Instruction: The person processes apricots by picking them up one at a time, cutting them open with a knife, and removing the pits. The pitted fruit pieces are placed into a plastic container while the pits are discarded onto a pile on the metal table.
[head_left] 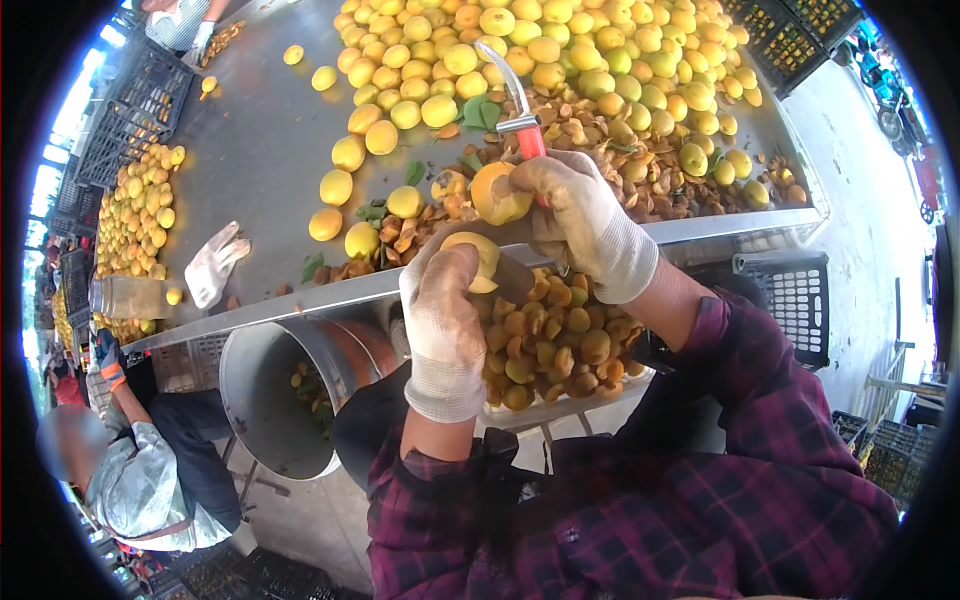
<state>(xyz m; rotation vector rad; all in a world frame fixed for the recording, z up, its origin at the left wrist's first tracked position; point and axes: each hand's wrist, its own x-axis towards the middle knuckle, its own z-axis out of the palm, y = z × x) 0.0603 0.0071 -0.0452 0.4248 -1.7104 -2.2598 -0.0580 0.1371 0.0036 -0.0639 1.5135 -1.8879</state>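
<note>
My left hand (440, 320), in a stained white glove, is closed on a yellow apricot half (482, 262). My right hand (590, 225), gloved the same way, grips a curved knife (531, 141) by its red handle, with the blade pointing up and away. Another cut apricot piece (500, 194) is pinched between the thumb and fingers of that hand. Both hands are just over the near edge of the metal table (270, 140). Beneath them is a container filled with apricot halves (563, 347).
Whole apricots (600, 50) are heaped at the back, with brown pits (660, 180) before them. A loose glove (216, 264) and plastic jar (130, 298) lie left. A metal bucket (270, 400) stands below, near a seated co-worker (160, 470). A black crate (790, 300) is right.
</note>
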